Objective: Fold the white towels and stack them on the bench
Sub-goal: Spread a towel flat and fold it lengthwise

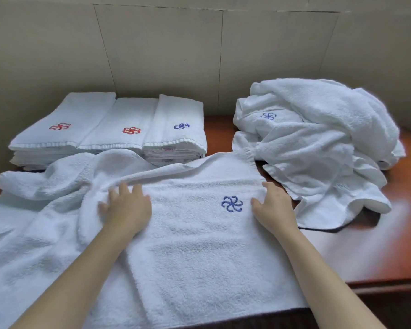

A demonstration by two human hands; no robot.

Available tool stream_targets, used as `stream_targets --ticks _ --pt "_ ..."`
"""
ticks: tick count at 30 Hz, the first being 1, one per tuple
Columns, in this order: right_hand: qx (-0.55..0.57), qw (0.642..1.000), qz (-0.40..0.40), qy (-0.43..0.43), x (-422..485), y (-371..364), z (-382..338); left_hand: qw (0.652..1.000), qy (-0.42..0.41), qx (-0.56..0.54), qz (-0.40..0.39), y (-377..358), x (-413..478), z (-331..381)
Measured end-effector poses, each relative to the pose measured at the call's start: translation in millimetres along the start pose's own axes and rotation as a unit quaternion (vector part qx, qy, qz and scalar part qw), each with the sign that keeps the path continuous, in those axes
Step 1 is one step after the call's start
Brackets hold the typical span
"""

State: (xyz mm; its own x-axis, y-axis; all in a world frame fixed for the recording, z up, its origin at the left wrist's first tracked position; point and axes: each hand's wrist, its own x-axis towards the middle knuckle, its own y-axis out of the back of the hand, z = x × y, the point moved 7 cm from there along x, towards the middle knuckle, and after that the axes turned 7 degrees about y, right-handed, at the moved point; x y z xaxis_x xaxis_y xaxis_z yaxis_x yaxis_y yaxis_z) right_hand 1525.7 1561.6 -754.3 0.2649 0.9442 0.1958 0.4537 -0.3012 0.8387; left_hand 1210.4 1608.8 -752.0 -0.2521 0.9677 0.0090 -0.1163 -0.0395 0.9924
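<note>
A white towel (199, 252) with a blue pinwheel logo lies spread across the near part of the reddish-brown bench (403, 236), its left part bunched and wrinkled. My left hand (126, 205) lies flat on the towel near a ridge of folds, fingers spread and slightly blurred. My right hand (274, 205) rests on the towel's right edge, just right of the logo, fingers straight. At the back left stand three stacks of folded white towels (109, 131), two with red logos and one with a blue logo.
A heap of unfolded white towels (318, 138) covers the back right of the bench, reaching toward my right hand. A beige panelled wall (199, 55) runs behind the bench. The bench's front edge shows at lower right.
</note>
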Motion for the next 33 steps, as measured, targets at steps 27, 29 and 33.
stream_targets --ticks 27,29,33 --pt "-0.120 0.871 -0.175 0.442 -99 -31 -138 0.908 -0.178 -0.301 -0.231 7 -46 76" --pt "-0.114 0.869 -0.191 0.442 -103 -33 -137 0.952 -0.160 -0.232 -0.121 9 -33 76" --pt "-0.122 0.875 -0.214 0.416 -111 -34 -129 0.951 -0.073 -0.296 -0.061 4 -12 60"
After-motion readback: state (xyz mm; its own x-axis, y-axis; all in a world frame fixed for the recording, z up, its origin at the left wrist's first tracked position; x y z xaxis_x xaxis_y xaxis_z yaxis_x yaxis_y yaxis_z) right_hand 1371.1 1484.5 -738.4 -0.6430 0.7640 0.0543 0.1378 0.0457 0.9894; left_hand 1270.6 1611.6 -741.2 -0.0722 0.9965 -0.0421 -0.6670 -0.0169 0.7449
